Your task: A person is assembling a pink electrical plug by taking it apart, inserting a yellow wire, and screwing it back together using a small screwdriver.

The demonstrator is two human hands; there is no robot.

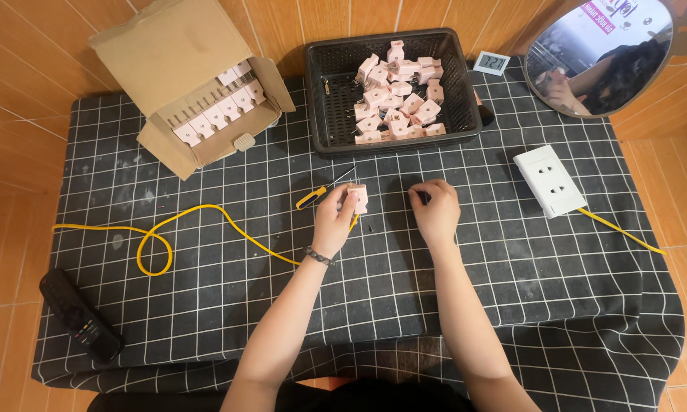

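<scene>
A round mirror (599, 57) leans at the far right corner of the surface (511, 305). A white socket block (549, 181) lies below it. A black remote (79, 314) rests near the left edge, and a small digital clock (491, 62) stands beside the mirror.

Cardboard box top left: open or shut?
Open. The cardboard box lies tipped with its flaps folded back, showing rows of pink plugs inside.

a home workspace on a tiled floor (23, 122): a low surface (511, 305) under checked cloth, a round mirror (599, 57), a remote (80, 314), a basket (320, 91) of pink plugs.
</scene>
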